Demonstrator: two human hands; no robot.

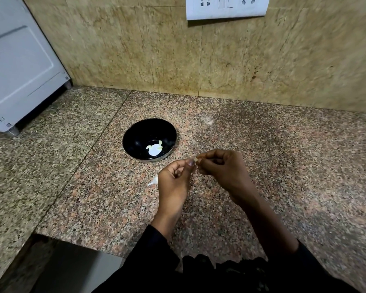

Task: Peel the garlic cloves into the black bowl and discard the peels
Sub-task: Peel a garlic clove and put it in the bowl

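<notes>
Pinching garlic clove [197, 160], both hands [199, 172], beside black bowl [135, 134]

Black bowl [135, 134] ahead; counter [283, 155] open to right.

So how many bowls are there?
1. The black bowl sits on the counter beyond both hands, with pale garlic pieces inside it. None seem hidden.

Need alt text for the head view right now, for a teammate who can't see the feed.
Both hands, left hand and right hand, pinch a small garlic clove above a speckled granite counter. Just beyond sits the black bowl holding pale garlic pieces; a white peel scrap lies beside the left hand.
</notes>
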